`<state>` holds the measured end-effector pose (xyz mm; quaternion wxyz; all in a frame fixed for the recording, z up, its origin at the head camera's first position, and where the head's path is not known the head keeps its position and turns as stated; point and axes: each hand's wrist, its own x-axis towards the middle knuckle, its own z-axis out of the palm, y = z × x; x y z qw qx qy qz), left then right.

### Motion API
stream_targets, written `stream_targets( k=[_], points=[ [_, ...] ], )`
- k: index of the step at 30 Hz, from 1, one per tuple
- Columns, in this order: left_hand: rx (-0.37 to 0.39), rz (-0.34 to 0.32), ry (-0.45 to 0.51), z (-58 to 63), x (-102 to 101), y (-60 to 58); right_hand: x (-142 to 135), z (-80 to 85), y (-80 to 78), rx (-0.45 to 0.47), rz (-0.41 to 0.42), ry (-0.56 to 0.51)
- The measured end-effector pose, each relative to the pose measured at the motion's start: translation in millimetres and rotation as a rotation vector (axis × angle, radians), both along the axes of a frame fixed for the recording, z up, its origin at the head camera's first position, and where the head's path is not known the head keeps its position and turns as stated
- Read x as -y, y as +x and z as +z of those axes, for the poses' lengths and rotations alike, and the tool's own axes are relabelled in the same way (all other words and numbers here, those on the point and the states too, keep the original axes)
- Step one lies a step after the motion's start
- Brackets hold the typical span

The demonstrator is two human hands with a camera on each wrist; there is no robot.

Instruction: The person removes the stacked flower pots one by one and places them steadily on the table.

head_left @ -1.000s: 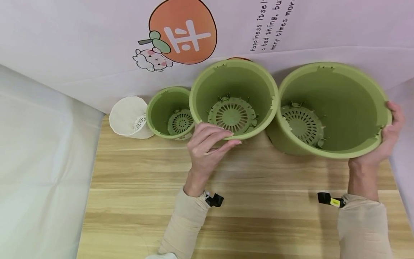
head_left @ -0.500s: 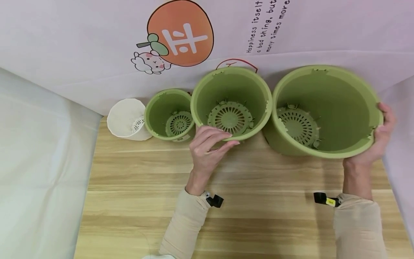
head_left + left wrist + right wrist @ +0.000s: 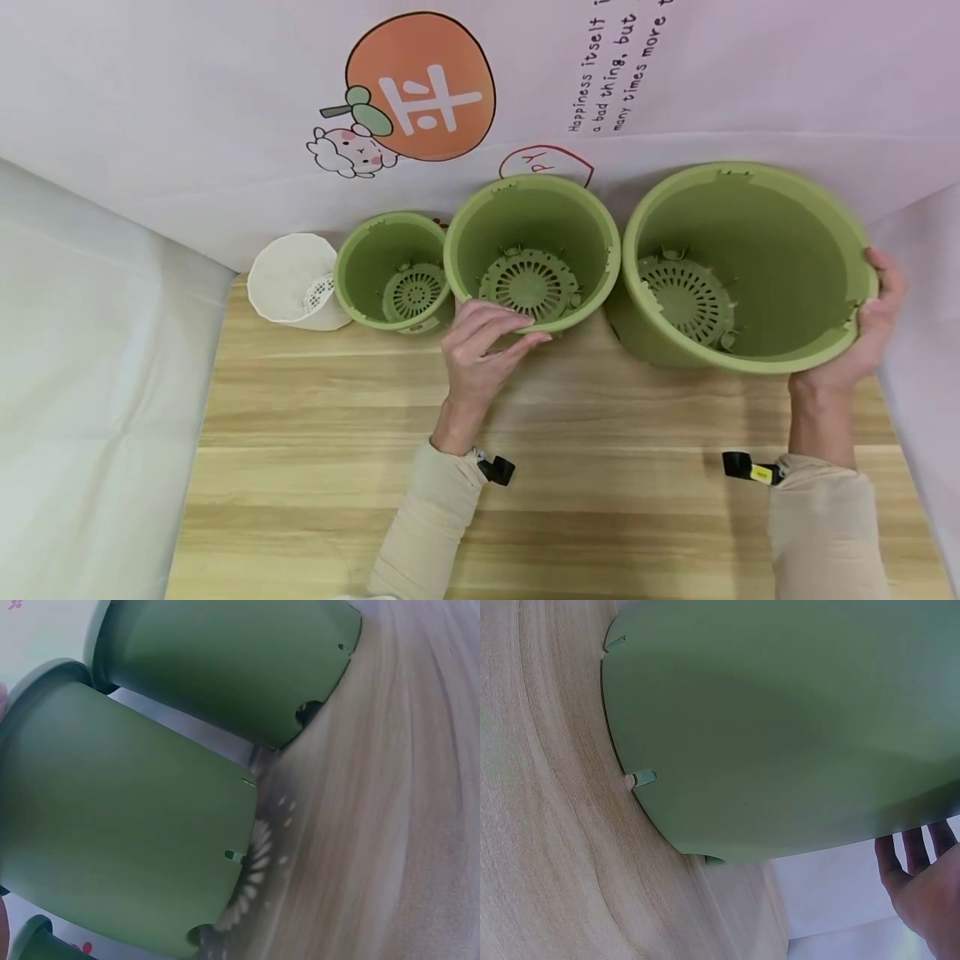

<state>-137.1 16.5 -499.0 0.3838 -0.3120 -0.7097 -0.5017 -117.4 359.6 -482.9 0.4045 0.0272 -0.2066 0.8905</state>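
In the head view my left hand (image 3: 480, 346) pinches the front rim of a medium green flowerpot (image 3: 532, 187) between thumb and fingers. The left wrist view shows dappled light on the wood beneath that pot's base. My right hand (image 3: 862, 337) grips the right side of the largest green flowerpot (image 3: 780, 292) at its rim. In the right wrist view, some fingers (image 3: 915, 851) lie against this pot's outer wall, its base at the wood. The two rims stand side by side, both pots upright with slotted bottoms.
Left of them in the row are a smaller green flowerpot (image 3: 360, 267) and a white faceted pot (image 3: 288, 275). A pale printed cloth (image 3: 225, 125) rises behind the row. The wooden tabletop (image 3: 600, 500) spreads in front, with a white sheet (image 3: 90, 375) on the left.
The medium pot has come down with my left hand, showing more of the red print behind it. My right hand and the largest pot have shifted left toward it; the head view has shifted slightly.
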Motion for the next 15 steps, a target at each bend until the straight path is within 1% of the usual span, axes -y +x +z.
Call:
stream_targets(
  k=[8, 11, 15],
  points=[
    [0.001, 0.006, -0.007, -7.9, -1.1, 0.5, 1.7, 0.3, 0.6, 0.006, -0.02, 0.018],
    [0.0, 0.01, -0.013, -10.6, -1.5, -0.9, 2.7, 1.9, -0.3, -0.009, -0.014, 0.002],
    [0.007, 0.01, -0.021, -13.7, -1.3, -1.5, 2.1, 2.5, -0.6, -0.001, -0.019, -0.007]
  ],
)
